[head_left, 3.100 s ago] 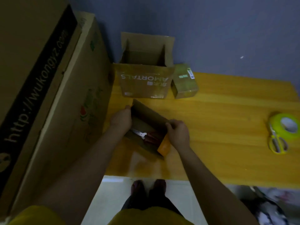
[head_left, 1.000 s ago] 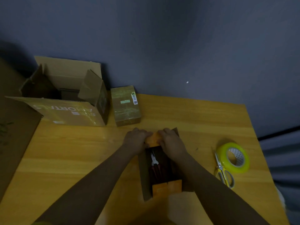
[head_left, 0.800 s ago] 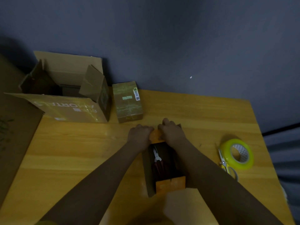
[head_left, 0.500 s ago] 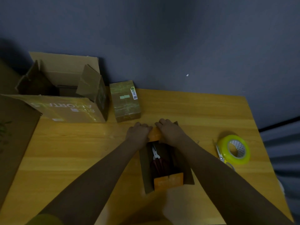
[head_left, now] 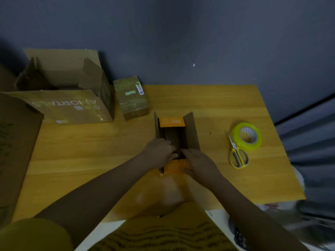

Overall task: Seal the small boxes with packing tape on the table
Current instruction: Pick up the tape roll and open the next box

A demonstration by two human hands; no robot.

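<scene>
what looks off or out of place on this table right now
Nothing is spilled or visibly damaged. The small box under both hands is not closed: its long side flaps stand up. The scissors lie against the tape roll, untouched.

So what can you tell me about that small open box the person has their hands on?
The small open box is brown cardboard, lying lengthwise mid-table. Its long side flaps stand up, its orange end flaps at the far and near ends are folded inward, and its inside is dark. The left hand and right hand touch its near end.
</scene>
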